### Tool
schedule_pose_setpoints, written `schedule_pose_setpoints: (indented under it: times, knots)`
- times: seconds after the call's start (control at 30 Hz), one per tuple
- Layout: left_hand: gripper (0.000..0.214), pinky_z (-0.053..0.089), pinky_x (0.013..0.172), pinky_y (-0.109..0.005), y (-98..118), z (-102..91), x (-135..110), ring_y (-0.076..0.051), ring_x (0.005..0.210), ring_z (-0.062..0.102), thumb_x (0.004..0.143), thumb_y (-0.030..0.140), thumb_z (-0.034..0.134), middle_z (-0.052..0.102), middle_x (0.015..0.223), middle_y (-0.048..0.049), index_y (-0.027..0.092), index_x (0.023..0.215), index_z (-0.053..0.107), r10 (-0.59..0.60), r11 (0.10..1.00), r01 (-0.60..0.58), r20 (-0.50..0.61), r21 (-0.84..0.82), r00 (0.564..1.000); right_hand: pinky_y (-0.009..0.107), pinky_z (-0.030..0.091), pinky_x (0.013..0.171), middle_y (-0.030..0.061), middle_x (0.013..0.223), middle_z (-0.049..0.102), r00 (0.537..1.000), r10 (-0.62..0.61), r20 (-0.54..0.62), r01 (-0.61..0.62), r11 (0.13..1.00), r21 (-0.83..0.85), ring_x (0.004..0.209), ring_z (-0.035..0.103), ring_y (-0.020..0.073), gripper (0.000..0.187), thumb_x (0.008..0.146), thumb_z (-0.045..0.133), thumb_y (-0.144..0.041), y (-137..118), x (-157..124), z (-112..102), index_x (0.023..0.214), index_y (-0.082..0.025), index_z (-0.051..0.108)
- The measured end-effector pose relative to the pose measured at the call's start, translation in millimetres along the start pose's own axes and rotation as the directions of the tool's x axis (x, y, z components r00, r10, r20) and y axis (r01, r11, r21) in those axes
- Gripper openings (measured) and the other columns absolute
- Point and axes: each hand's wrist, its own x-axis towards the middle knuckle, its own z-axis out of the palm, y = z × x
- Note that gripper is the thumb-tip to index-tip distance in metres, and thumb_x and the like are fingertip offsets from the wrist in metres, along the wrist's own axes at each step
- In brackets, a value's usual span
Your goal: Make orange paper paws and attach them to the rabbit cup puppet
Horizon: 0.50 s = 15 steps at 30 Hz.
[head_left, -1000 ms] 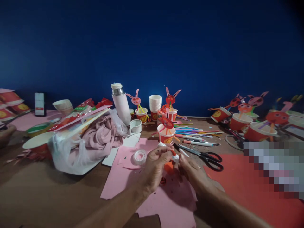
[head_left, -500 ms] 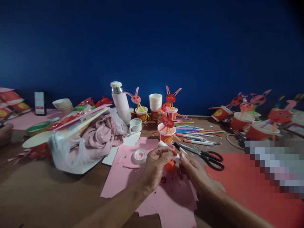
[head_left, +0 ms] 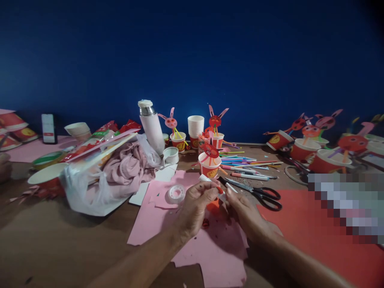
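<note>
My left hand [head_left: 196,208] and my right hand [head_left: 244,212] meet over a pink paper sheet [head_left: 222,252], fingers pinched together. Between them is a small orange-red paper piece [head_left: 213,206] with a white bit at its top; both hands grip it. A roll of clear tape [head_left: 176,193] lies just left of my left hand. Black-handled scissors [head_left: 264,197] lie just beyond my right hand. A red paper cup with a red bunny face [head_left: 210,164] stands right behind my hands.
Coloured pens [head_left: 249,166] lie behind the scissors. A white flask [head_left: 151,126], stacked white cups [head_left: 196,126] and more bunny cups [head_left: 315,148] line the back. A plastic bag with pink cloth [head_left: 120,172] sits left. Red paper [head_left: 303,236] covers the right. Another person's hand [head_left: 4,170] shows far left.
My hands have stayed pinched on the small paper piece with only slight finger shifts. The view has tilted a little, so everything sits slightly lower-left.
</note>
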Motion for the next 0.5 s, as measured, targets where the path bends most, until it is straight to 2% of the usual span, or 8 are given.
schedule_pose_setpoints:
  times: [0.07,0.17,0.23,0.4,0.5]
  knots:
    - [0.014,0.039,0.081,-0.028,-0.5,-0.2,0.2,-0.017,0.091,0.054,0.062,0.024,0.07,0.063,0.094,-0.0048,0.015,0.071,0.065,0.013,1.0,-0.012,-0.002,0.014,1.0,0.022,0.027,0.042,-0.003,0.043,0.043,1.0,0.005,0.02,-0.005,1.0,0.027,0.04,0.037,0.0077,0.052,0.075,0.045,-0.064,-4.2,0.1,0.7,0.052,-0.017,0.046]
    - [0.015,0.039,0.08,-0.028,-0.6,1.2,0.2,-0.017,0.085,0.055,0.062,0.025,0.07,0.064,0.086,-0.0046,0.014,0.07,0.065,0.022,0.998,-0.021,-0.011,0.054,1.0,0.021,0.02,0.038,-0.0075,0.036,0.033,0.98,0.169,0.1,-0.185,0.966,0.182,0.033,0.025,0.0055,0.054,0.075,0.039,-0.067,-9.0,-0.5,1.2,0.054,-0.018,0.043]
    - [0.015,0.039,0.078,-0.027,-0.4,2.3,-0.1,-0.015,0.08,0.055,0.061,0.026,0.07,0.064,0.079,-0.0033,0.015,0.069,0.065,0.022,0.997,-0.02,-0.026,0.077,0.999,0.02,0.019,0.037,-0.008,0.035,0.031,0.969,0.219,0.114,-0.239,0.946,0.22,0.033,0.024,0.0055,0.054,0.077,0.035,-0.067,-8.6,-1.2,1.3,0.055,-0.019,0.043]
    - [0.015,0.042,0.067,-0.026,-0.5,3.6,-1.7,-0.013,0.069,0.056,0.063,0.027,0.068,0.064,0.075,-0.0023,0.015,0.07,0.063,-0.013,0.997,0.014,-0.019,0.078,1.0,0.024,0.032,0.046,-0.0014,0.051,0.05,0.996,0.051,-0.068,-0.044,0.994,0.1,0.047,0.045,0.0114,0.046,0.077,0.045,-0.061,-1.8,-3.5,3.1,0.061,-0.019,0.051]
    - [0.014,0.042,0.059,-0.026,-0.3,4.6,-4.1,-0.012,0.058,0.055,0.066,0.027,0.066,0.061,0.065,-0.0005,0.016,0.072,0.061,-0.049,0.994,0.044,0.047,0.104,0.998,0.024,0.032,0.049,-0.0021,0.051,0.05,1.0,-0.015,-0.025,0.015,1.0,0.014,0.05,0.046,0.0111,0.041,0.076,0.051,-0.056,-3.0,-3.3,3.1,0.062,-0.017,0.053]
